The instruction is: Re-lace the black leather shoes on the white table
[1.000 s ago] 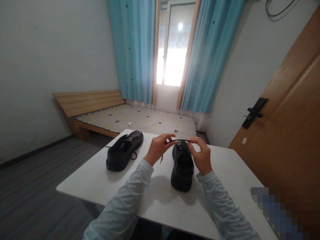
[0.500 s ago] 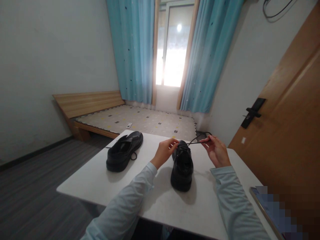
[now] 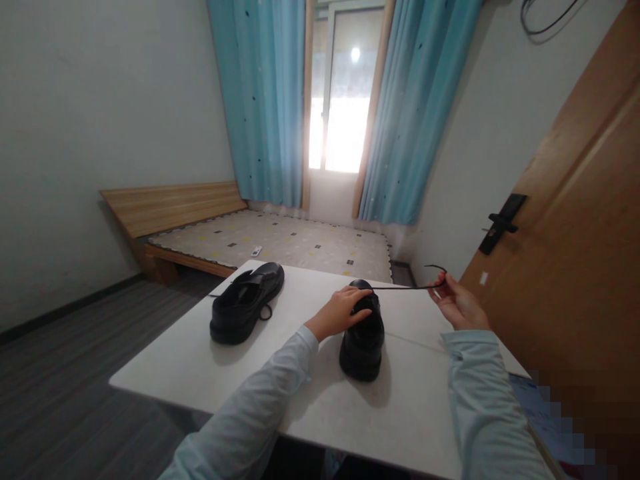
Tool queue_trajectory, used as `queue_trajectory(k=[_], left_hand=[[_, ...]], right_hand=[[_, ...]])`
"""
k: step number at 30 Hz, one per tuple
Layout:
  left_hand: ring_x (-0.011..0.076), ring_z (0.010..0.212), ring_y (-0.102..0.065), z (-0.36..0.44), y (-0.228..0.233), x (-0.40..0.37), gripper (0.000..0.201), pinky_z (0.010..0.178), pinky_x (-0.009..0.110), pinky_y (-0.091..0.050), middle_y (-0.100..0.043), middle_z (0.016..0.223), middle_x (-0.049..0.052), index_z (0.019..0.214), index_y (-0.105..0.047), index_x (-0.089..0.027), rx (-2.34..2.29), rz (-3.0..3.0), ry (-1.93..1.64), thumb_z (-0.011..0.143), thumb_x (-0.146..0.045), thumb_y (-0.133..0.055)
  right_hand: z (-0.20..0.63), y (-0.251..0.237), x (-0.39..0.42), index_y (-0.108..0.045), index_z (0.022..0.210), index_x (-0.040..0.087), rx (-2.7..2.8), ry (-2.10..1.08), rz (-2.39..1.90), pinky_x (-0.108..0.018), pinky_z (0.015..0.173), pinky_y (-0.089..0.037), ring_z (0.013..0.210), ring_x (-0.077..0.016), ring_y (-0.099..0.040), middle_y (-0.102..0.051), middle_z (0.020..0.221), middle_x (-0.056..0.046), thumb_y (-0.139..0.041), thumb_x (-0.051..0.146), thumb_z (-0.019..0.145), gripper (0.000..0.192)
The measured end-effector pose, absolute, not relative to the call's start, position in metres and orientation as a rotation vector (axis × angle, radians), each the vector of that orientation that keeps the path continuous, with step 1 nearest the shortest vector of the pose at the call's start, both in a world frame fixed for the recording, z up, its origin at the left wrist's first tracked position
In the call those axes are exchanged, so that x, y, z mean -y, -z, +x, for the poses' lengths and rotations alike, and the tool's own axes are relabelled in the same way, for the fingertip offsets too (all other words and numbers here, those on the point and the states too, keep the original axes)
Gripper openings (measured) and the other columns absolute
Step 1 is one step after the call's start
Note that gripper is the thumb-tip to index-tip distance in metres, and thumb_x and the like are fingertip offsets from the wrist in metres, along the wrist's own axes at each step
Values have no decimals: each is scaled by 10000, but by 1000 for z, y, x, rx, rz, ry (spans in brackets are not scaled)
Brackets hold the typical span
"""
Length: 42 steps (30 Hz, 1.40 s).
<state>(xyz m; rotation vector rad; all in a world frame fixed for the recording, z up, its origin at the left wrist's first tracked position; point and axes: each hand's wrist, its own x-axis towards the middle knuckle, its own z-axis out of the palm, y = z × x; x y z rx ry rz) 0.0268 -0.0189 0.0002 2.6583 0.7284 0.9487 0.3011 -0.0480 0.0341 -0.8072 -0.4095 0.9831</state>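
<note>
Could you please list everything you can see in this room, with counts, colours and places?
shoes: 2, black, on the table; one under the left hand, the other further left
shoelace: 1, black, stretched from the near shoe to the right hand
table: 1, white, front
bed: 1, wooden, patterned top, behind the table
curtains: 2, blue, beside the window
door: 1, brown, right
left hand: on the near shoe
right hand: pinching the shoelace

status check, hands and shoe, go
Left hand pressing on near shoe. Right hand pinching lace, drawn taut rightward. Second shoe lies apart.
</note>
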Motion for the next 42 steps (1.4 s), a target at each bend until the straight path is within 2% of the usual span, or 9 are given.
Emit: queue_trajectory(k=[6,10,12,15,20,24,28,31,42], left_hand=[[211,1138,-462,28,1,16,379,979,382,-391,-579,1177,78,1203,-514,-202,-732,2733,-883,857,-351,-477],[217,1123,-459,29,-2,18,426,960,387,-402,-570,1167,79,1254,-476,-209,-775,2751,-825,857,-364,-473],[216,1114,-459,29,-4,18,439,952,389,-405,-569,1151,71,1275,-458,-232,-781,2765,-789,858,-369,-471],[213,1112,-451,28,-5,18,414,952,390,-401,-571,1129,63,1263,-474,-254,-785,2772,-761,864,-366,-462],[210,1114,-449,27,-5,18,389,963,385,-391,-582,1113,60,1242,-499,-252,-786,2755,-771,866,-344,-460],[210,1104,-459,28,-6,20,389,960,382,-395,-591,1106,62,1236,-508,-242,-784,2745,-794,858,-330,-474],[211,1113,-458,29,-6,20,381,961,388,-396,-590,1113,65,1225,-514,-241,-768,2740,-818,854,-321,-481],[207,1115,-460,29,-5,19,374,964,387,-396,-590,1112,66,1221,-515,-243,-756,2738,-823,857,-316,-477],[213,1124,-457,30,-4,19,390,969,385,-395,-585,1138,69,1237,-503,-226,-771,2762,-804,862,-324,-466]], right_hand=[[327,-32,49,-571,644,162,292,-828,-839,-206,591,-543,511,-43,-559,-586,579,44,-459,67,856,257],[326,-27,47,-621,692,161,438,-656,-926,-172,498,-496,451,-31,-507,-581,589,42,-533,36,754,166],[318,-25,46,-656,764,160,635,-576,-974,-156,395,-413,387,-21,-429,-572,578,44,-612,94,698,104],[299,-20,43,-671,797,137,928,-658,-1062,-174,332,-318,359,-23,-373,-578,579,24,-722,249,611,222],[270,-16,41,-680,725,109,1230,-738,-1324,-179,293,-167,312,-16,-269,-540,490,21,-685,445,620,352],[259,-19,43,-696,675,125,1468,-640,-1453,-191,330,-277,359,-61,-400,-635,545,-25,-675,427,632,306],[255,-19,42,-709,677,149,1612,-572,-1388,-275,596,-489,625,-184,-627,-704,649,-62,-696,363,621,222],[255,-15,38,-714,711,155,1668,-510,-1391,-313,683,-498,707,-215,-650,-717,701,-72,-681,336,643,196],[253,-12,37,-710,690,173,1795,-372,-1453,-288,662,-487,697,-200,-643,-711,685,-53,-638,299,688,145]])
